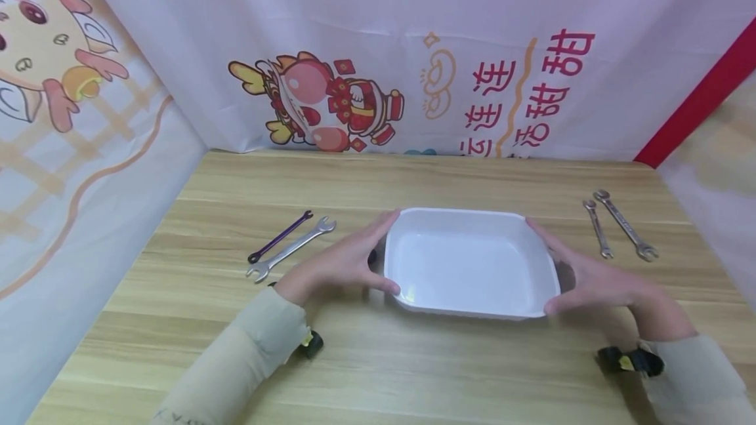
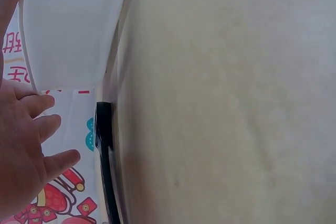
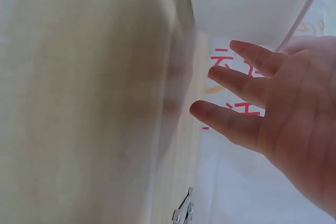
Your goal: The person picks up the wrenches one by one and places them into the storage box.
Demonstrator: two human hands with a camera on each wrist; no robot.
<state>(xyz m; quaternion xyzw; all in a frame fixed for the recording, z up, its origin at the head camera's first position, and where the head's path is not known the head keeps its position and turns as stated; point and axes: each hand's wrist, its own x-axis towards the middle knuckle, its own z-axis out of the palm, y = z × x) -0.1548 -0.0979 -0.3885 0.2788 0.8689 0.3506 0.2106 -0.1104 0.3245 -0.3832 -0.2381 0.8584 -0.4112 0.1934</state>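
The tray (image 1: 472,264) sits between the two hands, its long axis running left to right, so the grip is at its short ends. Neither hand is nearer: both touch it. The left hand (image 1: 348,260) grips the left end, thumb at the near corner and fingertips at the far one; the right hand (image 1: 596,281) mirrors this on the right. In both wrist views the lower fingers reach out off the wall, so thumb and upper fingers do the holding.

The tray is over the middle of the table (image 1: 449,366), upright, mouth up; whether its base touches the wood I cannot tell. It is white and glossy, a rectangle with rounded corners, sloping walls, a thin rim and a smooth floor.

To the left lie a purple wrench (image 1: 280,238) and a silver wrench (image 1: 292,250); to the far right, a small wrench (image 1: 598,228) and a large wrench (image 1: 626,223). A black thing (image 2: 105,145) shows beside the tray's left end, partly hidden in the head view.
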